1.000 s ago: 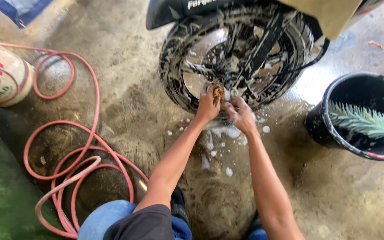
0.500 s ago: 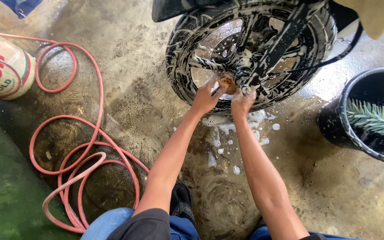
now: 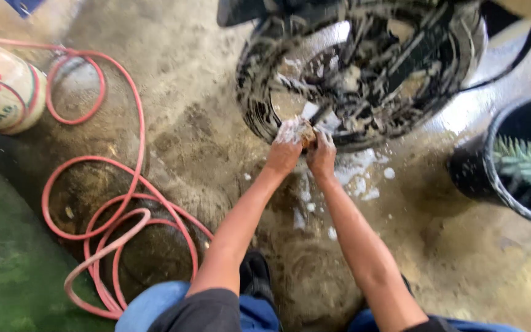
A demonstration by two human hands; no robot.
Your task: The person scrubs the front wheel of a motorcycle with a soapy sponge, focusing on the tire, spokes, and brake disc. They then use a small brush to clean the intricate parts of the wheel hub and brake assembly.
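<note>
Wet, sandy concrete is knelt upon while a brownish sponge (image 3: 306,136) is gripped between the closed left hand (image 3: 285,147) and right hand (image 3: 322,154) against the soapy motorcycle wheel (image 3: 364,67), flanked by a coiled red hose (image 3: 102,203) and a black bucket (image 3: 511,160).

The black rubber motorcycle tyre (image 3: 253,98) looks wet and glossy under white soap foam; its metal spokes (image 3: 394,67) shine dully. The rough grey concrete floor (image 3: 192,141) is soaked and gritty. The coiled pink rubber hose (image 3: 102,212) appears smooth, the black plastic bucket (image 3: 471,172) slick
</note>
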